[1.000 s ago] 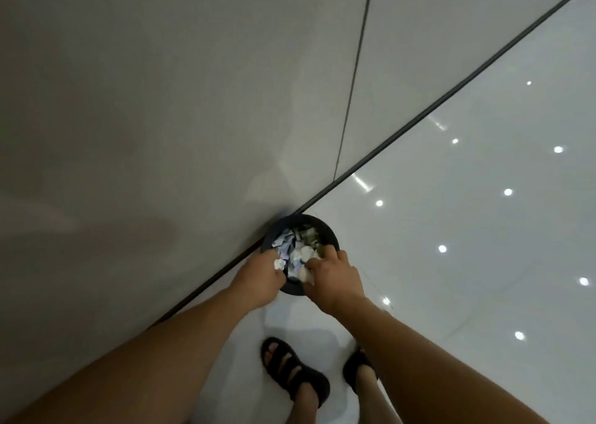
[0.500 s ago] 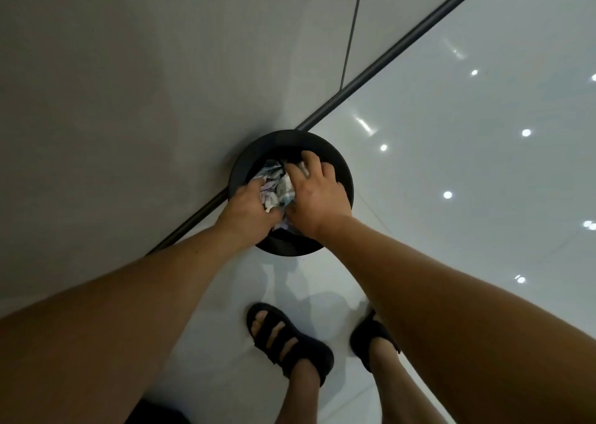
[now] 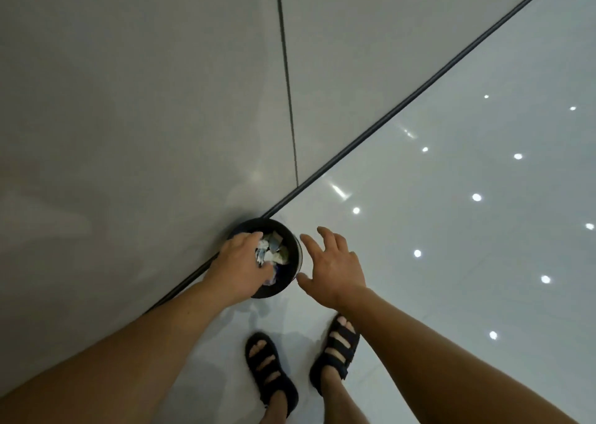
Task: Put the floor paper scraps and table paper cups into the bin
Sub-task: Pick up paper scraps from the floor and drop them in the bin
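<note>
A small round black bin point(image 3: 292, 234) stands on the floor against the wall's dark base strip. Crumpled white and blue paper scraps point(image 3: 273, 250) fill it. My left hand point(image 3: 240, 267) hovers over the bin's left half, fingers relaxed, hiding part of the rim; whether it touches the paper is unclear. My right hand point(image 3: 335, 264) is off to the right of the bin, fingers spread, holding nothing. No paper cups are in sight.
A grey panelled wall point(image 3: 145, 117) rises to the left, with a dark strip point(image 3: 403, 107) at its foot. The glossy white floor point(image 3: 467, 246) reflects ceiling lights. My feet in black sandals point(image 3: 269, 370) stand just behind the bin.
Both hands were pressed into the paper inside the bin. My right hand has lifted out and moved right, empty; my left hand has risen above the bin. The camera has pulled back.
</note>
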